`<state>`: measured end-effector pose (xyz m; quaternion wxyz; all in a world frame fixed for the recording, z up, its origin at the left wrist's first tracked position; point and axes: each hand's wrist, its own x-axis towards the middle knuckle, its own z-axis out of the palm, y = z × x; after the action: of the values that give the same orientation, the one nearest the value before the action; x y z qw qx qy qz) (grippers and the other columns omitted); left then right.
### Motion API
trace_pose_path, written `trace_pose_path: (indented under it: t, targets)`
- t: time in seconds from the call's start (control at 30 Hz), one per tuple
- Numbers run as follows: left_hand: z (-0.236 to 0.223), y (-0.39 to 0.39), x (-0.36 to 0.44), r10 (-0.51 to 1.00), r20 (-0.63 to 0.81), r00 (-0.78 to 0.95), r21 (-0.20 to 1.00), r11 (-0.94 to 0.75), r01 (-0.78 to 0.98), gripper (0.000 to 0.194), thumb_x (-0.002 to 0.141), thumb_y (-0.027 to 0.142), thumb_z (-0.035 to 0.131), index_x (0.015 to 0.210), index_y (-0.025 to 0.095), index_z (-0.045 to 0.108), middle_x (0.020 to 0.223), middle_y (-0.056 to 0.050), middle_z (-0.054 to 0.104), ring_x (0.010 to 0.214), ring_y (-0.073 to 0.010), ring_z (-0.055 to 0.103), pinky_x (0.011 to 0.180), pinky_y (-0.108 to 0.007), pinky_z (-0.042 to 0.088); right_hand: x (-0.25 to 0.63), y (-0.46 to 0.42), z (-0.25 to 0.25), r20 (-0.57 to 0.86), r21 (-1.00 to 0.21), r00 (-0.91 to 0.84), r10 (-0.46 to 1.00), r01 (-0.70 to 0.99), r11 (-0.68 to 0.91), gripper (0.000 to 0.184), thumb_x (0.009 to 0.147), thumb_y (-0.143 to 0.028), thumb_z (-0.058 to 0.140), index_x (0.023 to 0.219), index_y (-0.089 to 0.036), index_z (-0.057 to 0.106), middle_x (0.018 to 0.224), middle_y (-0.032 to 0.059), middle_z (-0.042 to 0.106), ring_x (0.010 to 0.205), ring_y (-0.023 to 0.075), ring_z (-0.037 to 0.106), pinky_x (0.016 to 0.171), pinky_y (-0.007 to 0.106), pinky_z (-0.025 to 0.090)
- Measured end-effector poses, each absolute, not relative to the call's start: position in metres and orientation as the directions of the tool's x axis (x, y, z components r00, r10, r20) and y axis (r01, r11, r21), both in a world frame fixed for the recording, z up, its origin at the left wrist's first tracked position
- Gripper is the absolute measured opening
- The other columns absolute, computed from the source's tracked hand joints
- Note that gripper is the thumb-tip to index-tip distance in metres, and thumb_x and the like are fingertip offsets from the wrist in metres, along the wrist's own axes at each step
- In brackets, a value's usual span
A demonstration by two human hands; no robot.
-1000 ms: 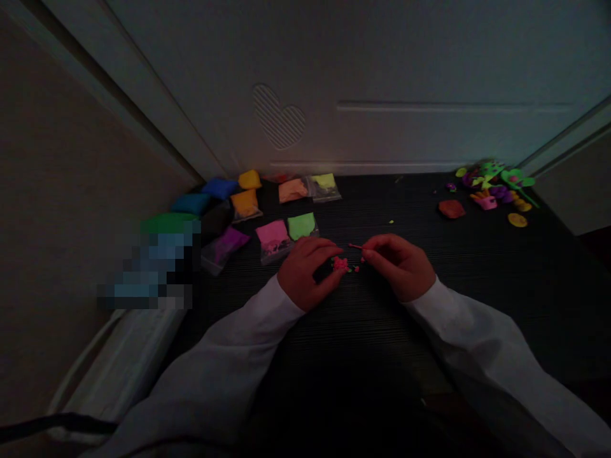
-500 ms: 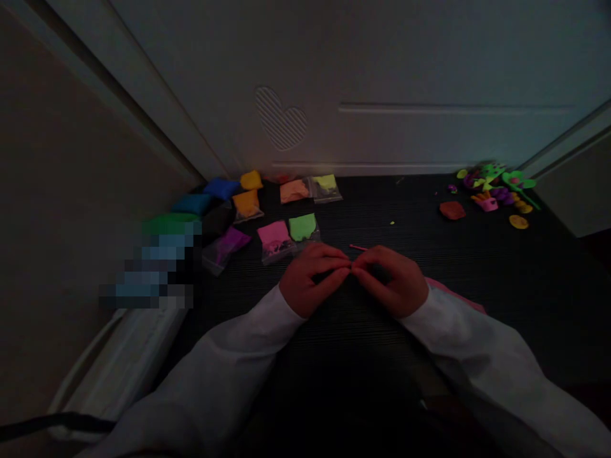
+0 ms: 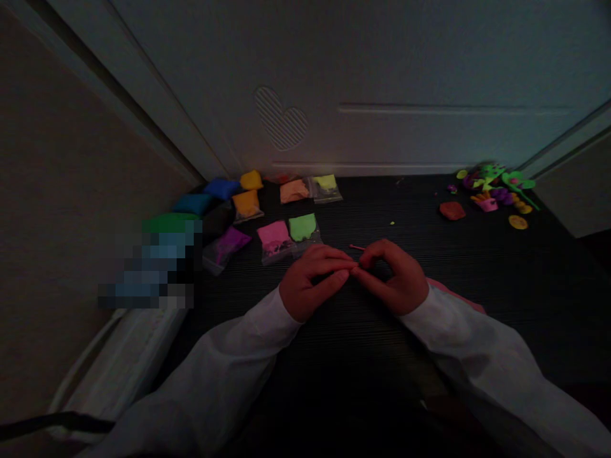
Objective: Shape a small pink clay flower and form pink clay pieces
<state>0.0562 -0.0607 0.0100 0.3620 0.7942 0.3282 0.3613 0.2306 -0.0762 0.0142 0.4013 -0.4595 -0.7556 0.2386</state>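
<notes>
My left hand [image 3: 312, 280] and my right hand [image 3: 395, 278] meet fingertip to fingertip over a dark ribbed mat [image 3: 429, 267]. Both are closed in a pinch. My right hand pinches a thin pink stick [image 3: 357, 247] whose far end pokes out behind the fingers. What my left fingers pinch is hidden. The small pink clay piece seen earlier is covered by the hands. Both sleeves are white.
Several small bags of coloured clay lie at the back left: pink [image 3: 273, 236], green [image 3: 302, 226], purple [image 3: 228, 243], orange [image 3: 294, 190], yellow [image 3: 326, 185], blue [image 3: 220, 188]. Finished clay shapes [image 3: 496, 187] and a red lump [image 3: 452, 210] sit at the back right. A white door [image 3: 363, 95] stands behind.
A second ago the hands were apart with a small pink clay piece showing between them; they have closed together over it and the fingertips now touch.
</notes>
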Motion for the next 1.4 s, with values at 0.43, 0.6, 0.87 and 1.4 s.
trace_pose_path:
  t: [0.43, 0.6, 0.87, 1.4]
  targets:
    - [0.0133, -0.0619, 0.0537, 0.769, 0.335, 0.544, 0.790, -0.544, 0.282, 0.021, 0.074, 0.020, 0.046, 0.091, 0.018, 0.059, 0.095, -0.005, 0.057, 0.092, -0.0152, 0.048, 0.083, -0.034, 0.037, 0.2312, -0.0769, 0.0138, 0.344, -0.790, -0.238, 0.908, 0.449, 0.417, 0.022, 0.065, -0.027, 0.058, 0.083, -0.019, 0.047, 0.074, 0.0005, 0.049, 0.064, 0.0105, 0.047, 0.059, 0.026, 0.040]
    - [0.0144, -0.0624, 0.0566, 0.745, 0.336, 0.576, 0.765, -0.573, 0.295, 0.022, 0.073, 0.022, 0.048, 0.091, 0.019, 0.059, 0.093, -0.005, 0.058, 0.090, -0.0153, 0.049, 0.082, -0.034, 0.037, 0.2309, -0.0762, 0.0123, 0.377, -0.738, -0.284, 0.881, 0.482, 0.472, 0.021, 0.066, -0.027, 0.058, 0.082, -0.019, 0.047, 0.073, 0.0007, 0.049, 0.064, 0.0104, 0.046, 0.059, 0.026, 0.040]
    - [0.0077, -0.0605, 0.0535, 0.768, 0.369, 0.523, 0.806, -0.545, 0.232, 0.020, 0.072, 0.019, 0.049, 0.089, 0.017, 0.059, 0.092, -0.006, 0.057, 0.089, -0.0153, 0.048, 0.081, -0.034, 0.038, 0.2336, -0.0739, 0.0135, 0.380, -0.753, -0.234, 0.895, 0.483, 0.446, 0.025, 0.065, -0.029, 0.059, 0.083, -0.018, 0.046, 0.073, 0.0008, 0.049, 0.065, 0.0106, 0.047, 0.058, 0.026, 0.041]
    - [0.0059, -0.0584, 0.0544, 0.795, 0.319, 0.516, 0.875, -0.457, 0.163, 0.018, 0.070, 0.016, 0.051, 0.085, 0.018, 0.061, 0.088, -0.006, 0.058, 0.086, -0.0153, 0.050, 0.081, -0.033, 0.038, 0.2341, -0.0735, 0.0159, 0.474, -0.674, -0.326, 0.818, 0.463, 0.575, 0.018, 0.069, -0.023, 0.057, 0.086, -0.020, 0.055, 0.080, 0.0027, 0.051, 0.074, 0.0120, 0.049, 0.064, 0.028, 0.043]
